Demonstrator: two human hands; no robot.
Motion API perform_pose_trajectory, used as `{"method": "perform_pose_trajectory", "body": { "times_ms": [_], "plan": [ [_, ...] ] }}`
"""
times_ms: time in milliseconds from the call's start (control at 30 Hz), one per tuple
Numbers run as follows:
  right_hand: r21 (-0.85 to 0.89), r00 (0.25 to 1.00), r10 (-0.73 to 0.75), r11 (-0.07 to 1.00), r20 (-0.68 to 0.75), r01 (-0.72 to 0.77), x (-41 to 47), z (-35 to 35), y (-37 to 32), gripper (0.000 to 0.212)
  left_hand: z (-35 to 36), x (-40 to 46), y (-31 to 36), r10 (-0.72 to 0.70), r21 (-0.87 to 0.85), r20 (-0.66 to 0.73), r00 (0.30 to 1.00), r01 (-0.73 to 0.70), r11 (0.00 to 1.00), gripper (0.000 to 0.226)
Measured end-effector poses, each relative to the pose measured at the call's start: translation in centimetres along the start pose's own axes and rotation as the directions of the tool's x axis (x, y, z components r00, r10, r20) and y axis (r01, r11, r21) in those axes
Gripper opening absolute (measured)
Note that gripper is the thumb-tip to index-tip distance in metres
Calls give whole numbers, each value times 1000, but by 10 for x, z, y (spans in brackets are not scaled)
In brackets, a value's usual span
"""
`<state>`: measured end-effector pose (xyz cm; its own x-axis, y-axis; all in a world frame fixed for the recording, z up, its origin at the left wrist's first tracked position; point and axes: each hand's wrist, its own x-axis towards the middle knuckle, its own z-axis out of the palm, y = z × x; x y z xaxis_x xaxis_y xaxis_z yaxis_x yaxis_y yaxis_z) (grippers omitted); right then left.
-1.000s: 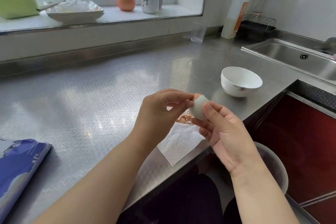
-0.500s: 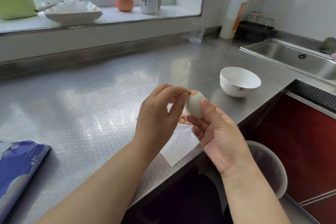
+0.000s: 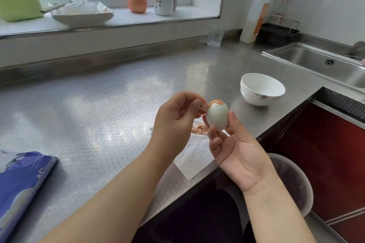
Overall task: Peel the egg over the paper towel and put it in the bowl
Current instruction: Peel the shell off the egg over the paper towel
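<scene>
Steel bench (image 3: pixel 98 104). Right hand (image 3: pixel 237 152) palm-up, fingers (image 3: pixel 234 122) gripping egg (image 3: pixel 217 114) upright, shell-capped tip up. Left hand (image 3: pixel 177 118) pinching shell flake (image 3: pixel 203 105).

Both forearms reach forward, bare to the wrist. The right hand (image 3: pixel 235 148) is turned palm up and toward the camera, its thumb (image 3: pixel 236 124) straight along one side of what it grips and its fingertips (image 3: pixel 212 134) curled up from below on the other side. The left hand (image 3: pixel 175 118) sits just beside that grip, knuckles up, with thumb and forefinger pinched together at their tips and the other fingers curled loosely underneath.
</scene>
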<state>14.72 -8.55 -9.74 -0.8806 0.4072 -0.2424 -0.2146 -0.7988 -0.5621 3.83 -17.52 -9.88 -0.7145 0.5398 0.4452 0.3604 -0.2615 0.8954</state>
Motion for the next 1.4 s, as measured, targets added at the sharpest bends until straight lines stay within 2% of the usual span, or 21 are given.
{"method": "perform_pose_trajectory", "body": {
  "times_ms": [133, 233, 333, 400, 433, 533, 600, 700, 767, 900, 1033, 1167, 1267, 1400],
  "plan": [
    [40, 1000, -7, 999, -5, 7, 0, 0, -3, 28, 0, 0, 1, 18, 22, 34, 999, -19, 1000, 13],
    [51, 1000, 2, 999, -1, -2, 1, -5, -6, 33, -2, -1, -1, 11, 81, 1, 1000, -11, 997, 14],
    [65, 1000, 6, 998, 24, -8, 0, -8, -8, 52, -6, -1, -6, -56, 325, -1, 998, 53, 944, 18],
    [42, 1000, -4, 999, -16, 4, -1, -8, -10, 50, -7, -1, -7, -118, 462, 22, 993, 95, 882, 8],
    [30, 999, -8, 999, -37, 10, -1, -8, -11, 48, -6, -1, -8, -128, 520, 33, 991, 92, 849, 5],
    [6, 999, -15, 1000, -46, 15, -3, -7, -12, 40, -5, 0, -10, -50, 656, 97, 994, -26, 755, 16],
    [-17, 998, -31, 999, -47, 30, -3, -7, -12, 29, -5, 0, -8, -18, 615, 101, 995, -48, 787, 24],
    [-86, 997, -57, 995, -59, 52, -4, -5, -11, 24, -4, 0, 1, -96, 318, 94, 991, 61, 946, 23],
    [-143, 996, -70, 988, -62, 61, -5, -3, -9, 27, -4, 0, 6, -143, 181, 128, 981, 118, 976, 22],
    [-263, 988, -139, 957, -60, 119, -5, -5, -7, 39, -6, 2, 7, -176, 66, 108, 978, 170, 983, 18],
    [-356, 984, -179, 920, -20, 160, -7, -6, -7, 41, -8, 3, 6, -155, 90, 101, 983, 147, 985, 16],
    [-423, 972, -231, 884, -32, 197, -7, -2, -4, 43, -6, 0, 6, -51, 227, 60, 997, 36, 973, 13],
    [-403, 966, -255, 889, -46, 215, -5, 0, -1, 40, -5, -2, 5, 22, 304, 29, 999, -30, 952, 12],
    [-354, 968, -246, 910, -44, 215, -4, 2, 3, 41, -2, -3, 6, 22, 256, -28, 999, -14, 967, 14]
  ]
}}
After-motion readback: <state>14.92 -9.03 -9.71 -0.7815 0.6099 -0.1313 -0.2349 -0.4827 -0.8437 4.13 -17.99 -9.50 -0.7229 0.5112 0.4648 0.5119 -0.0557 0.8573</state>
